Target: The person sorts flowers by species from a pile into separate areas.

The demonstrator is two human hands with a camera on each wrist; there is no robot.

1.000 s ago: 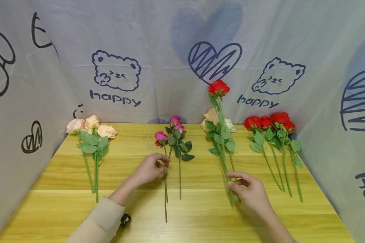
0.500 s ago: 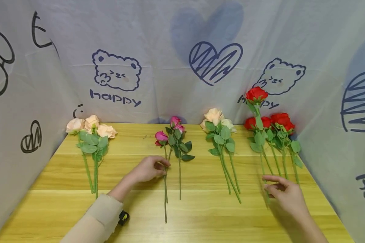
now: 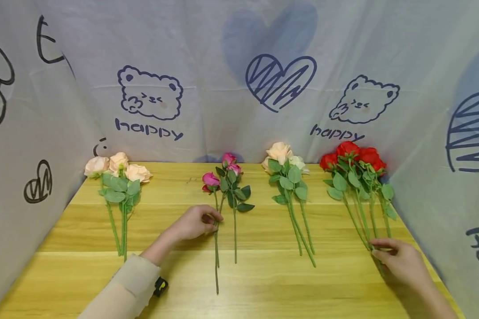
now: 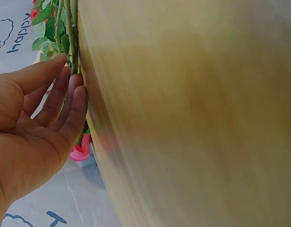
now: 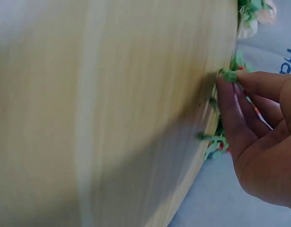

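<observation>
On the right, my right hand (image 3: pixel 401 262) pinches the lower stem of a red rose (image 3: pixel 347 149) between thumb and index finger. Its bloom lies among the other red roses (image 3: pixel 370 158) at the back of the table. The right wrist view shows the green stem end (image 5: pixel 229 75) at the fingertips. My left hand (image 3: pixel 195 221) rests beside the stems of the pink roses (image 3: pixel 210 179), its fingers loosely bent and their tips at the stems. In the left wrist view the thumb and fingers stand slightly apart, with green stems (image 4: pixel 73 38) behind them.
Peach roses (image 3: pixel 138 173) lie at the back left. Peach and white roses (image 3: pixel 280 153) lie between the pink and red ones. A small black-and-yellow object (image 3: pixel 160 286) sits beside the left sleeve (image 3: pixel 121 288). Printed cloth (image 3: pixel 215 88) encloses the wooden table (image 3: pixel 271 288).
My right hand has carried the red rose from over the peach and white roses rightward, then lowered it onto the red ones. My left hand has stayed almost still.
</observation>
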